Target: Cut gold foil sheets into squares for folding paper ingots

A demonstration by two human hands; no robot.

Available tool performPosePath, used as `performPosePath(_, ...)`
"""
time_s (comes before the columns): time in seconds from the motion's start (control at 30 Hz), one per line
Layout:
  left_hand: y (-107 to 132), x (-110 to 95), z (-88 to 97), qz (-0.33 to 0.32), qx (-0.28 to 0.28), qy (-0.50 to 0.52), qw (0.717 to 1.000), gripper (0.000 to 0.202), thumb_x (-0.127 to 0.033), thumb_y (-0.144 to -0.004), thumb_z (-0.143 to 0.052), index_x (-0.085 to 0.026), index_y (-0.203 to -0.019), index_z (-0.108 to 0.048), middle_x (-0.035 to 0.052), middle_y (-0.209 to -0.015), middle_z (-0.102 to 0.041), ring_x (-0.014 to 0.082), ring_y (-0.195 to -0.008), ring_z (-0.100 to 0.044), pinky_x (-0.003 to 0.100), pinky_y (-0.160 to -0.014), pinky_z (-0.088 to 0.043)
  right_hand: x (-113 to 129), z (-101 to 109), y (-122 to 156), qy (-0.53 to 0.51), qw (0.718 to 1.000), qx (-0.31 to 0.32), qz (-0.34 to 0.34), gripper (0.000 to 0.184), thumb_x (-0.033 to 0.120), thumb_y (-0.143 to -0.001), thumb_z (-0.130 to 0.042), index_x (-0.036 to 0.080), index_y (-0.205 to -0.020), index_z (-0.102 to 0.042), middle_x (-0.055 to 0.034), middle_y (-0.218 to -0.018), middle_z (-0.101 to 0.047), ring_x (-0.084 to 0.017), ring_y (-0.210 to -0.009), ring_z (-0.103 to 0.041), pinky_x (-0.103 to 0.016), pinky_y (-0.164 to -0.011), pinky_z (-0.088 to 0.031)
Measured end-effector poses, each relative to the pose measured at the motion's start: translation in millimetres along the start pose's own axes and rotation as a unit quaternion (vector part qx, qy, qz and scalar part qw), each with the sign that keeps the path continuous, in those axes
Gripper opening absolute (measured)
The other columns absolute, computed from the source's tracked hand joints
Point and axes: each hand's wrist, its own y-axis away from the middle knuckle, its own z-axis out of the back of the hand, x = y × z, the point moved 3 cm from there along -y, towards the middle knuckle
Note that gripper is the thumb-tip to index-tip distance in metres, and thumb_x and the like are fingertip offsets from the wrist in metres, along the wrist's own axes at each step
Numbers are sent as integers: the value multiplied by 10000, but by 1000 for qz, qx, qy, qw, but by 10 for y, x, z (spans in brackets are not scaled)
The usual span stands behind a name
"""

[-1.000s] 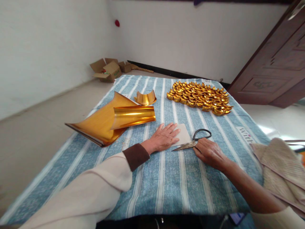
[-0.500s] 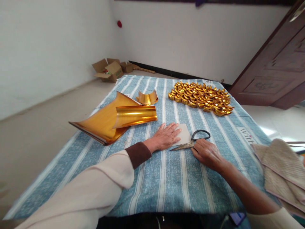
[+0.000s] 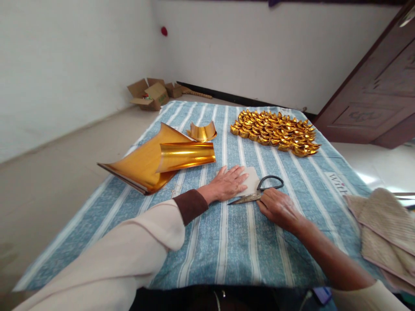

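My left hand (image 3: 228,183) lies flat, fingers stretched out, on a small pale sheet of paper (image 3: 252,180) in the middle of the blue striped cloth (image 3: 233,242). Dark metal scissors (image 3: 257,191) lie closed across the paper's right edge. My right hand (image 3: 278,208) rests beside the scissors with its fingers curled at their blade; whether it grips them I cannot make out.
A stack of curled gold foil sheets (image 3: 152,162) lies left of my hands, with a small curved gold strip (image 3: 202,131) behind it. Several folded gold ingots (image 3: 275,131) are laid out at the far right. Beige cloths (image 3: 385,224) lie at the right; cardboard boxes (image 3: 151,93) and a brown door (image 3: 376,95) stand beyond.
Both hands, the paper and the scissors keep the same pose. The whole scene has slid a little in the picture as my head moved.
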Motion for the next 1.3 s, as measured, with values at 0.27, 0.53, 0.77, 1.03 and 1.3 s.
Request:
performPosePath(0.27, -3, -6, 11, 1, 12, 1, 1000, 539, -450, -1023, -242, -205, -1502, -252, 92, -1581, -119, 274, -1450, -50, 590, -1126, -58, 61, 64, 54, -1, 1000, 5, 17, 420, 104, -1012, -315, 180, -634, -481, -41, -661, -424, -215, -621, -427, -325, -582, -273)
performPosePath(0.53, 6, -13, 25, -7, 3, -5, 1000, 541, -448, -1021, -242, -192, -1498, -267, 108, -1574, -145, 285, -1446, -84, 589, -1119, -90, 111, 7, -88, 13, 999, 12, 30, 379, 86, -977, -366, 174, -638, -512, -51, -668, -438, -222, -628, -433, -312, -577, -284)
performPosePath(0.77, 3, -26, 44, 1, 15, 2, 1000, 536, -446, -1022, -248, -202, -1498, -259, 101, -1577, -133, 264, -1450, -61, 586, -1123, -77, 104, 18, -16, -11, 1000, 5, 23, 387, 98, -990, -334, 174, -652, -506, -48, -664, -445, -217, -620, -442, -314, -580, -290)
performPosePath(1.03, 24, -59, 95, 4, 35, 6, 999, 536, -439, -1033, -212, -184, -1503, -239, 106, -1579, -108, 250, -1453, -34, 588, -1123, -70, 138, -13, -136, -18, 999, 2, 33, 352, 109, -966, -363, 170, -656, -519, -51, -662, -463, -215, -617, -461, -307, -571, -293)
performPosePath(1.3, 18, -47, 67, 6, 23, 6, 1000, 533, -449, -1029, -223, -199, -1498, -257, 98, -1578, -127, 254, -1452, -52, 576, -1128, -84, 107, 11, -94, -44, 999, 12, 27, 324, 115, -964, -374, 172, -674, -508, -44, -667, -473, -207, -616, -476, -298, -579, -300)
